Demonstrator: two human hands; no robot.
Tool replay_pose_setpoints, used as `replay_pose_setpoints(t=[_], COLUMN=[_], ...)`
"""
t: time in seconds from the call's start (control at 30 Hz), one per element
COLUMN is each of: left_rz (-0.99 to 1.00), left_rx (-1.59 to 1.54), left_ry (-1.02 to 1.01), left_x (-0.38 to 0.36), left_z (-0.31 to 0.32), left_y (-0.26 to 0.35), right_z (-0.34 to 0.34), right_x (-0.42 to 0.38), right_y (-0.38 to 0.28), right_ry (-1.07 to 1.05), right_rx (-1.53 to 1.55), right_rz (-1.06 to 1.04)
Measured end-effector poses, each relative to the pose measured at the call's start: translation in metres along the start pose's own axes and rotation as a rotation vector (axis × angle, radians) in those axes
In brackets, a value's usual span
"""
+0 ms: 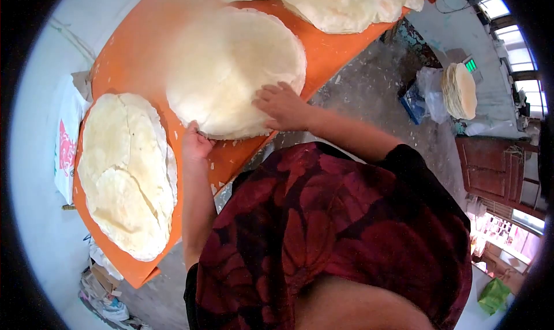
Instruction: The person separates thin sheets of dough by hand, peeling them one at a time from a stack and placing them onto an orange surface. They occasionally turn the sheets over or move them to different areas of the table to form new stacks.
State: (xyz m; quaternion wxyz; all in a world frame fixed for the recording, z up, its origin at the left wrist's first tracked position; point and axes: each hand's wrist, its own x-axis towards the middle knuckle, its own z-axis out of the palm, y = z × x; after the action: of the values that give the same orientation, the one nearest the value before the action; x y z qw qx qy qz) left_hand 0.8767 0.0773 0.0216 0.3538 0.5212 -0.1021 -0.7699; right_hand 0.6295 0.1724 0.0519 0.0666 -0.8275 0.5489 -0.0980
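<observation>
A large, round, pale flatbread (pixel 236 70), seemingly the top of a stack, lies on the orange table cover in front of me. At its near left edge my left hand (pixel 198 142) is closed, with thumb and fingers pinching the rim. My right hand (pixel 281 106) rests on the near right part of the flatbread, palm down with its fingers apart. To the left is another pile of flatbreads (pixel 124 174), its upper sheets folded or torn across. Part of the big round is blurred by a smear over the upper left of the view.
More flatbreads (pixel 334 6) lie at the far end of the orange cover (pixel 329 53). Right of the table, a stack of round flatbreads (pixel 459 91) stands by a scale with a green display (pixel 470 65). A printed white sack (pixel 66 139) leans by the left wall.
</observation>
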Motion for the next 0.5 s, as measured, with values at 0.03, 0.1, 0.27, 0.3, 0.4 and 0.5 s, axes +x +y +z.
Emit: replay_pose_setpoints(t=[0.03,0.1,0.27,0.3,0.4,0.5], left_rz=[-0.006,0.006,0.019,0.024,0.028,-0.006], left_rx=[0.011,0.001,-0.061,-0.062,-0.091,-0.199], left_ry=[-0.019,-0.003,-0.063,-0.074,-0.094,-0.081], left_x=[0.003,0.002,0.009,0.005,-0.01,-0.016], left_z=[-0.002,-0.004,-0.006,-0.003,0.004,0.007], left_y=[0.0,0.001,-0.001,0.0,0.004,0.008], right_z=[0.002,0.005,0.016,0.019,0.021,-0.013], right_x=[0.004,0.008,0.011,0.011,0.024,0.037], right_y=[-0.003,-0.003,-0.002,-0.005,-0.004,-0.002], right_ry=[-0.021,-0.007,0.086,0.15,0.126,0.229], right_rx=[0.052,0.019,-0.071,-0.113,-0.079,0.014], right_rz=[-0.028,-0.06,-0.115,-0.127,-0.062,-0.017])
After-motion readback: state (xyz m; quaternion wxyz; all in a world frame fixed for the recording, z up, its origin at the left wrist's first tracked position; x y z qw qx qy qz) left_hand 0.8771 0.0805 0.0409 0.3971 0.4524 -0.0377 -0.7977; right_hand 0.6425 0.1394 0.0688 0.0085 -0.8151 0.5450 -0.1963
